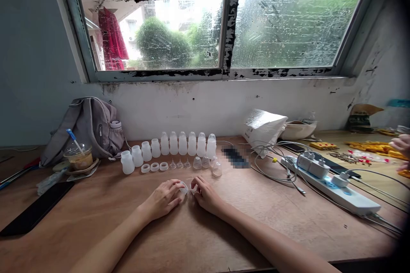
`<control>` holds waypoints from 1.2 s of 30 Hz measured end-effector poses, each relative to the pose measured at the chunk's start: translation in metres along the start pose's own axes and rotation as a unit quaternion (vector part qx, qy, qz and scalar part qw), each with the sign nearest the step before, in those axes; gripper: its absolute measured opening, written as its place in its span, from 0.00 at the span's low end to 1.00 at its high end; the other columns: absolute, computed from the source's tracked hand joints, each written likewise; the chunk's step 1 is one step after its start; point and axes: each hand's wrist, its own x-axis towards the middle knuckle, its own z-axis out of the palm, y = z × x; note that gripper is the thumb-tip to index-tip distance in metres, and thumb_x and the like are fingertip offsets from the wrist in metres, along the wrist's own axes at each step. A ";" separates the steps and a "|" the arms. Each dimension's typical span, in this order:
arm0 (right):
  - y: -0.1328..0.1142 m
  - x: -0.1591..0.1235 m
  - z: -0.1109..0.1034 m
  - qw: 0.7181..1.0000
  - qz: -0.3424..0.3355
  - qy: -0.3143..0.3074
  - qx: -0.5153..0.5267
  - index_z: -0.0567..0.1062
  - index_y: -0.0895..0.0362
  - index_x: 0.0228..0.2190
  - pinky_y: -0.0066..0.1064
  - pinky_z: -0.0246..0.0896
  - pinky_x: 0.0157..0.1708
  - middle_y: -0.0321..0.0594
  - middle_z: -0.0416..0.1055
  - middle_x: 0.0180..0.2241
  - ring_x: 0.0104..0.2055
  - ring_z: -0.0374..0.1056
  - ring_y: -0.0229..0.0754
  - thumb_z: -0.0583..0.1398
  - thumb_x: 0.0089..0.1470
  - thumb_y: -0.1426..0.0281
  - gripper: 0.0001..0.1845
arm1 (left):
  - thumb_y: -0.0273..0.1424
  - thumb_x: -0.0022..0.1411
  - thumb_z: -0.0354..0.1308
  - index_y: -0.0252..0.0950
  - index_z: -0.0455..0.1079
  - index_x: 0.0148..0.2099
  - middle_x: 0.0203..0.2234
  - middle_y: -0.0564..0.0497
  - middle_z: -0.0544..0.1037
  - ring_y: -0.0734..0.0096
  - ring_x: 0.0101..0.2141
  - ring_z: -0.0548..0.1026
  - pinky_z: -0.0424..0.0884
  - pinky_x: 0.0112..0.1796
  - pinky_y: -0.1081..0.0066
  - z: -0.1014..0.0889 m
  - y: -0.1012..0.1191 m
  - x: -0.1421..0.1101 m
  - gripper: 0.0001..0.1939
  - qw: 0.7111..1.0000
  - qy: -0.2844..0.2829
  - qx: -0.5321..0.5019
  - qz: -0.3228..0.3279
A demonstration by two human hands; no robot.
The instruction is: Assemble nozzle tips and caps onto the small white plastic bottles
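Note:
My left hand (165,198) is closed on a white bottle collar ring (183,187) just above the table. Beside it, my right hand (206,195) pinches a small translucent piece (193,188), mostly hidden by the fingers. Beyond the hands stands a row of milky baby bottles: open-necked ones (127,163) on the left, and ones with clear caps (182,144) on the right. In front of the row lie three white collar rings (154,166), three clear nipples (180,163) and several clear domed caps (217,169).
A phone (36,211), a drink cup (78,156) and a grey backpack (86,128) are on the left. To the right are a white power strip (333,188), looped cables (272,175) and a silvery bag (262,128). Another person's hand (400,144) shows at the right edge near yellow parts (378,149).

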 end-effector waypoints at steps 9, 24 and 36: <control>0.002 0.001 0.001 1.000 -0.008 0.006 0.006 0.62 0.56 0.29 0.24 0.52 0.29 0.36 0.60 0.31 0.28 0.57 0.34 0.49 0.38 0.84 0.15 | 0.30 0.59 0.48 0.41 0.56 0.51 0.46 0.49 0.64 0.67 0.46 0.63 0.62 0.46 0.65 0.000 0.000 0.000 0.17 1.000 0.002 0.006 0.003; -0.002 0.014 0.003 0.996 -0.028 -0.037 -0.076 0.64 0.55 0.40 0.26 0.55 0.32 0.41 0.62 0.39 0.31 0.62 0.36 0.50 0.50 0.76 0.14 | 0.36 0.60 0.45 0.39 0.64 0.37 0.40 0.49 0.67 0.66 0.41 0.66 0.63 0.42 0.65 0.001 -0.029 -0.004 0.10 0.991 0.052 0.062 -0.110; 0.008 0.086 0.052 0.998 0.001 0.036 -0.058 0.67 0.55 0.33 0.24 0.52 0.27 0.36 0.66 0.28 0.27 0.61 0.35 0.52 0.47 0.74 0.08 | 0.35 0.59 0.46 0.41 0.61 0.48 0.43 0.49 0.69 0.64 0.45 0.64 0.57 0.46 0.64 0.003 -0.052 -0.008 0.15 0.974 0.057 0.143 -0.165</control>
